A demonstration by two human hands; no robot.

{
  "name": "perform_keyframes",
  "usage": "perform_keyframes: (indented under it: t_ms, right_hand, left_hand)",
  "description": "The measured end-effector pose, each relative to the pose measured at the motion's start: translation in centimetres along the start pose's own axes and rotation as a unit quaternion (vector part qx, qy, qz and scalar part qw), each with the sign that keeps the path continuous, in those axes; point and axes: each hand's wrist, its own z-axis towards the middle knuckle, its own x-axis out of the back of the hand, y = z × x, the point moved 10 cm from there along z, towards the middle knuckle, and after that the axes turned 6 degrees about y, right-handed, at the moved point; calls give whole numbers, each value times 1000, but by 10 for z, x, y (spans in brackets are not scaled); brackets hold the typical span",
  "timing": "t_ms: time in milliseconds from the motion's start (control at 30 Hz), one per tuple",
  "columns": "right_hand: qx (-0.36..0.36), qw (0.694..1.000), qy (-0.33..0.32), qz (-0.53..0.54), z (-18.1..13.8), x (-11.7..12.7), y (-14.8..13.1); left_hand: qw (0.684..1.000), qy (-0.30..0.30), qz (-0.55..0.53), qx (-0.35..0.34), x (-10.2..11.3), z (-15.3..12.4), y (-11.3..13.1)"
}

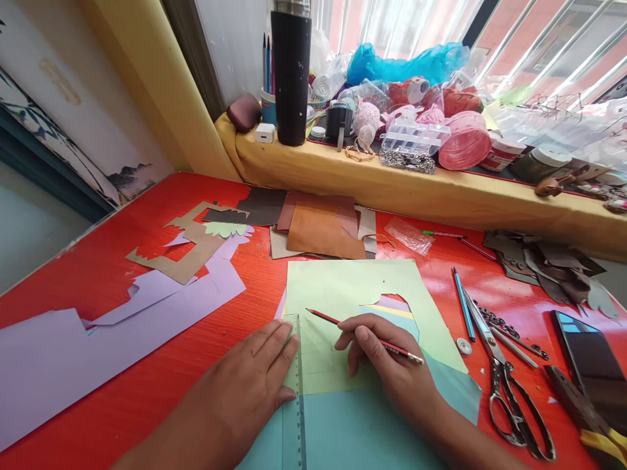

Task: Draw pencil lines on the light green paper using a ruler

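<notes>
My left hand lies flat with its fingers stretched out, pressing a clear green ruler onto a light green paper sheet. My right hand is closed around a red pencil, whose tip points up and left over the green sheet just right of the ruler. The green sheet has a piece cut out of its right side and rests on a teal sheet.
Scissors, a blue pencil and a phone lie to the right on the red table. Lilac paper, brown cardboard scraps and leather pieces lie behind. A cluttered sill holds a black flask.
</notes>
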Motion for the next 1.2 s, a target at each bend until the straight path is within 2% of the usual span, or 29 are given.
perform_keyframes:
  t_ms: [133,400,633,933,1200]
  right_hand:
    - [-12,999,44,16,2,8,1]
    - [-18,996,72,56,5,13,1]
    - [-8,995,81,59,4,16,0]
    - [7,982,188,7,1,37,-2]
    - [0,985,174,-15,2,36,0]
  left_hand:
    - [1000,-12,-2,18,-8,-6,-1]
    - [997,-26,7,73,-12,-6,2]
    - [995,-70,28,68,-9,3,6]
    - [994,-82,10,73,-11,4,3]
    - [996,-52,15,64,-10,0,5]
